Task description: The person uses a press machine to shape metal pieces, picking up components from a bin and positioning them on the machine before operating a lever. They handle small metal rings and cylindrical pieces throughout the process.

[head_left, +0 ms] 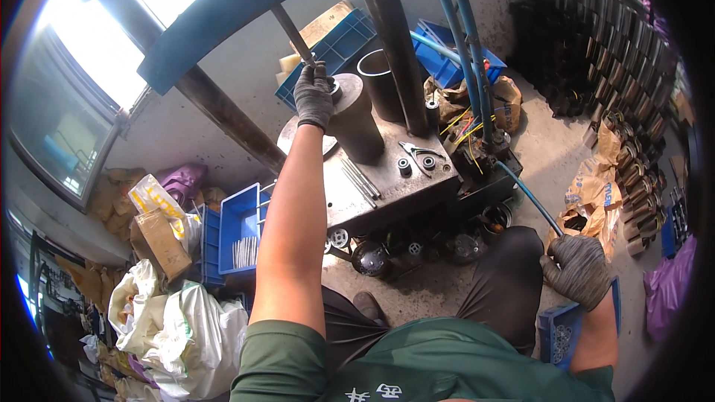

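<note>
My left hand (313, 98), in a grey glove, reaches up over the metal bench. Its fingers are closed around the lower end of a slim metal rod (292, 32) that slants down from the blue frame. Just right of it stands a thick metal cylinder (357, 120); a small ring on its top is partly covered by the hand. My right hand (579, 271), also gloved, grips the end of a blue lever (530, 199) low at the right. Pliers (418, 152), a small round bushing (404, 167) and several thin rods (360, 180) lie on the bench.
The blue press frame (246, 1) and its dark columns stand around the bench (436, 184). Blue crates (237, 227) and white sacks (182, 335) sit at left. Stacked metal tubes (633, 59) and a torn paper bag (596, 186) are at right. Yellow wires (468, 132) hang behind the lever.
</note>
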Demonstrator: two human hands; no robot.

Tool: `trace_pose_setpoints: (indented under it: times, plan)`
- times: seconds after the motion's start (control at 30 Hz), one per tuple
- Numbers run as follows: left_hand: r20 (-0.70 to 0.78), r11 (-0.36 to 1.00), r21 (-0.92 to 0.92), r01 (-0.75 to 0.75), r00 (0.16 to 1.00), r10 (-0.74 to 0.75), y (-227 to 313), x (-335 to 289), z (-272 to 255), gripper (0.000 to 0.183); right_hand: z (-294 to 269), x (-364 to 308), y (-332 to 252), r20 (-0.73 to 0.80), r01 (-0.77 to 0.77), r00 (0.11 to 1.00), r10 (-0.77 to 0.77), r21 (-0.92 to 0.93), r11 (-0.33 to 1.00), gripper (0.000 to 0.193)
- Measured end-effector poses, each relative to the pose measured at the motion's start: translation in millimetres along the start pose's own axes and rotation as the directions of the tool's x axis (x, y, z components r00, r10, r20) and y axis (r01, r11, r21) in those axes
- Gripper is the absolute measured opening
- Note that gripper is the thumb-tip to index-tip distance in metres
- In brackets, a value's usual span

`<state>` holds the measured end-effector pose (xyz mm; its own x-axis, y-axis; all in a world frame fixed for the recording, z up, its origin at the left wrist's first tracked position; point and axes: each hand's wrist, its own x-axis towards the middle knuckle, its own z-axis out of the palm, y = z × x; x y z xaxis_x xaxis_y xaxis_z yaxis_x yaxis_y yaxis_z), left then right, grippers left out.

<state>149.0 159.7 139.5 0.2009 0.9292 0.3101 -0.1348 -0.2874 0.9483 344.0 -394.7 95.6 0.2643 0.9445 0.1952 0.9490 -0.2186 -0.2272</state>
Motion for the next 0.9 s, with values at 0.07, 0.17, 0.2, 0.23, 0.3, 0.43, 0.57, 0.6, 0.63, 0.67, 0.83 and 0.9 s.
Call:
trace_pose_setpoints:
  times: [0.07,0.17,0.2,0.23,0.3,0.43,0.57,0.6,0.63,0.67,0.83,0.9]
  plan:
    - [0.008,1.0,-0.008,-0.016,1.0,0.016,-1,1,-1,0.018,-1,2,0,0.001,0.013,1.0,-0.013,-0.025,1.0,0.026]
    - [0.02,1.0,-0.019,-0.019,1.0,0.02,-2,3,-3,0.018,-6,6,0,0.037,0.001,0.999,0.0,-0.01,1.0,0.026]
    - [0.024,1.0,-0.023,-0.006,1.0,0.006,-2,3,-3,0.018,-8,8,-1,0.038,-0.002,0.999,0.002,-0.012,1.0,0.026]
    - [0.026,1.0,-0.026,-0.003,1.0,0.004,-2,2,-2,0.018,-11,11,-1,0.039,0.013,0.999,-0.012,-0.031,0.999,0.025]
    - [0.033,0.999,-0.038,-0.002,0.999,0.003,-2,2,-4,0.017,-15,17,0,0.043,0.031,0.999,-0.029,-0.045,0.999,0.024]
    - [0.016,0.998,-0.056,0.02,1.0,-0.019,-1,1,-1,0.016,-20,23,2,0.042,0.074,0.997,-0.072,-0.051,0.996,0.019]
    - [-0.005,0.996,-0.087,0.029,1.0,-0.029,0,0,-1,0.016,-12,17,5,0.022,0.133,0.991,-0.132,-0.013,0.991,0.017]
    - [0.012,0.995,-0.088,0.051,0.999,-0.05,1,-1,0,0.013,-11,14,6,0.083,0.112,0.99,-0.112,0.009,0.994,0.017]
    - [0.013,0.995,-0.088,0.055,0.998,-0.054,2,-2,0,0.013,-11,12,7,0.087,0.109,0.99,-0.11,0.01,0.994,0.017]
    - [0.017,0.995,-0.081,0.061,0.998,-0.059,3,-1,-2,0.012,-11,10,8,0.113,0.11,0.987,-0.11,0.005,0.994,0.017]
    - [0.031,0.992,-0.114,0.054,0.998,-0.05,6,-2,-3,0.013,-13,13,4,0.142,0.094,0.985,-0.095,0.016,0.995,0.017]
    - [0.055,0.993,-0.113,0.02,0.998,-0.014,5,-1,-7,0.018,-14,15,2,0.105,0.08,0.991,-0.078,-0.009,0.997,0.017]
